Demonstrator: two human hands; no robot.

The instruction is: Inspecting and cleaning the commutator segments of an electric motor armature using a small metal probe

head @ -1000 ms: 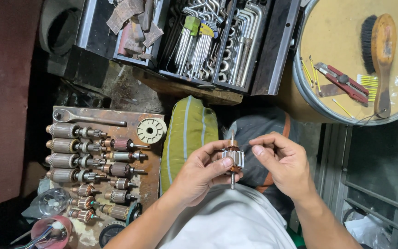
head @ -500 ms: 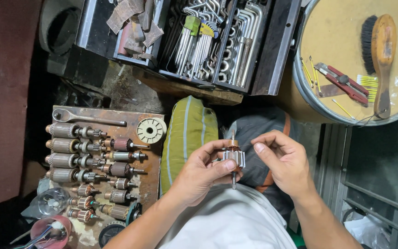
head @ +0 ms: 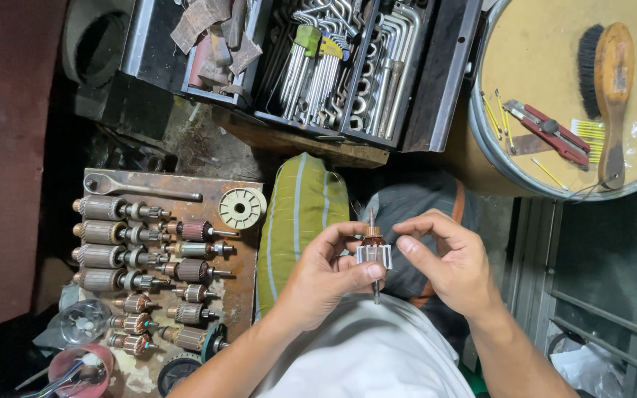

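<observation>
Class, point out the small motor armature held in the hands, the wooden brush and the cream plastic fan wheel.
small motor armature (head: 374, 253), head view, on its metal core.
wooden brush (head: 613, 81), head view, on its handle back.
cream plastic fan wheel (head: 242, 208), head view, near its hub.

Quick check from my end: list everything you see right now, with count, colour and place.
Small motor armature with steel shaft: one, silver and copper, held between both hands.
Rusty metal tray: one, brown, lower left.
Larger armatures: four, grey, tray's left column.
Smaller armatures: about nine, copper-grey, beside them.
Cream plastic fan wheel: one, tray's top right.
Open metal toolbox of hex keys: one, black, top centre.
Wooden-handled brush: one, round tan board, top right.
Red-handled pliers: one, same board.
Left hand: pinching armature.
Right hand: pinching armature.
</observation>
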